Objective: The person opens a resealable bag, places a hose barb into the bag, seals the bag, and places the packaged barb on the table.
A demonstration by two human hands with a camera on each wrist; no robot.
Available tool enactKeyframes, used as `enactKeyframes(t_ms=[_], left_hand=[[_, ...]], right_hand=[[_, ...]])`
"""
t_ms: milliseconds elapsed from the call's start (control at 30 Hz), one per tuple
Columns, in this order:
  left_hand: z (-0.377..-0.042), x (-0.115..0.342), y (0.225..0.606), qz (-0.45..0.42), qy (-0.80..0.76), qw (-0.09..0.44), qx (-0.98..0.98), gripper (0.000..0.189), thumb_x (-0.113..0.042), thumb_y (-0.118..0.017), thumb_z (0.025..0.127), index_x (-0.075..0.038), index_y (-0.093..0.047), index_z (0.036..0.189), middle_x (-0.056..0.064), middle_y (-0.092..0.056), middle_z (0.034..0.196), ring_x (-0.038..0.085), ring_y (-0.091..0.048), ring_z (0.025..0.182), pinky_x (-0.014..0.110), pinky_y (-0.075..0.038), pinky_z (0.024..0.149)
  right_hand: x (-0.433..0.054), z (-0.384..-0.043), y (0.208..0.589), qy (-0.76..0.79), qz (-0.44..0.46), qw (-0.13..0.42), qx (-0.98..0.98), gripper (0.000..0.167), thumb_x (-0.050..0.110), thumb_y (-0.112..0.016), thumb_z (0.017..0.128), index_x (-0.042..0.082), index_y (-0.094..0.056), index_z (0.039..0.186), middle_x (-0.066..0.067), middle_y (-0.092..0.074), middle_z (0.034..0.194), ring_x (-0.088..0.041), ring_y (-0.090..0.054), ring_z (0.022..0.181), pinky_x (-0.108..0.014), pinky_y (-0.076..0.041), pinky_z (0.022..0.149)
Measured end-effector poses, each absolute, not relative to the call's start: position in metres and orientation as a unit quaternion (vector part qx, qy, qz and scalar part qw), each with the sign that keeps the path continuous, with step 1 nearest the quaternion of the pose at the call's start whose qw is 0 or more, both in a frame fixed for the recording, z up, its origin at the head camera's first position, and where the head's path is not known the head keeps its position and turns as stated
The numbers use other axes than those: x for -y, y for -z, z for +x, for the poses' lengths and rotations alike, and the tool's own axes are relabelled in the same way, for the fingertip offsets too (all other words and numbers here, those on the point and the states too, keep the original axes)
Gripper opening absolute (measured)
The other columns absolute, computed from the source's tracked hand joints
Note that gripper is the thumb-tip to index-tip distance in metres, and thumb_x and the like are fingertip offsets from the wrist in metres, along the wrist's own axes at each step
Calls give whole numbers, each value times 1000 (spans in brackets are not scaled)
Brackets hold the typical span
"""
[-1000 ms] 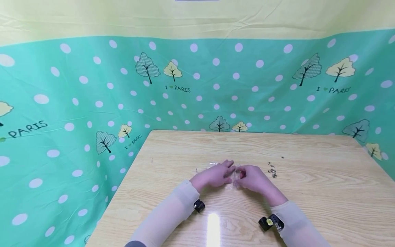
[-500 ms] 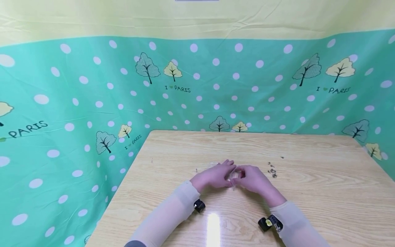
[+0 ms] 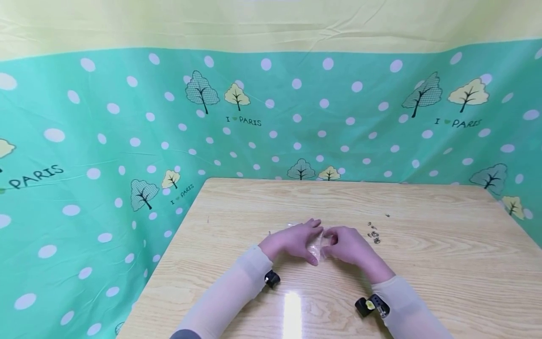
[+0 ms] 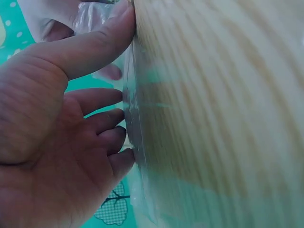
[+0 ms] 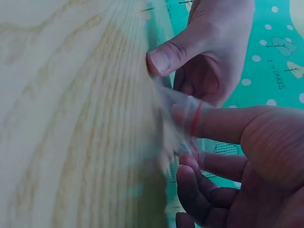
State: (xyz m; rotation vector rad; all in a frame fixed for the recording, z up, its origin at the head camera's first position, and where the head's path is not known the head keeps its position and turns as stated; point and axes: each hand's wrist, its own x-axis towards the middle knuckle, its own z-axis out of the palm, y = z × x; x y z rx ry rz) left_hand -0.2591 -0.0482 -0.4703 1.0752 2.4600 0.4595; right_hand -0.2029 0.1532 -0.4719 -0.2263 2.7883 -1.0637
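Note:
A clear plastic zip bag (image 3: 314, 249) lies on the table between my two hands. My left hand (image 3: 294, 241) rests over its left part, thumb and fingers spread apart. In the left wrist view, the fingertips (image 4: 116, 116) touch down at the plastic and tabletop. At the bag's mouth, my right hand (image 3: 348, 246) pinches the plastic between thumb and fingers. A red zip line (image 5: 195, 118) runs across that thumb in the right wrist view. What the bag contains, if anything, I cannot tell.
Several small metal pieces (image 3: 374, 235) lie right of my right hand, with a single small piece (image 3: 387, 215) farther back. Another tiny item (image 3: 269, 233) sits left of my left hand. A green patterned curtain (image 3: 271, 117) hangs behind the wooden table (image 3: 444, 245).
My left thumb has swung toward me, away from the left fingers, uncovering more of the bag. The right hand shifted slightly left, then back right, still gripping the bag.

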Motion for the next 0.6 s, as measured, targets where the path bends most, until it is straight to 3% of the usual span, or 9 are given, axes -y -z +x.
enactKeyframes(t_ms=[267, 600], left_hand=[[-258, 48, 471, 373, -194, 211, -882, 108, -35, -94, 82, -8, -35, 167, 10, -18, 178, 30, -18, 163, 47, -22, 130], [-260, 48, 473, 377, -196, 196, -884, 112, -35, -97, 80, -7, -33, 168, 8, -24, 176, 25, -22, 162, 42, -23, 130]], right_hand=[[-153, -201, 472, 378, -68, 83, -919, 51, 27, -82, 93, 4, -72, 137, -2, -60, 75, -17, -52, 63, -29, -44, 53], [-147, -197, 469, 370, -81, 80, -922, 58, 32, -89, 86, 5, -73, 135, 0, -61, 73, -17, -53, 64, -31, -45, 57]])
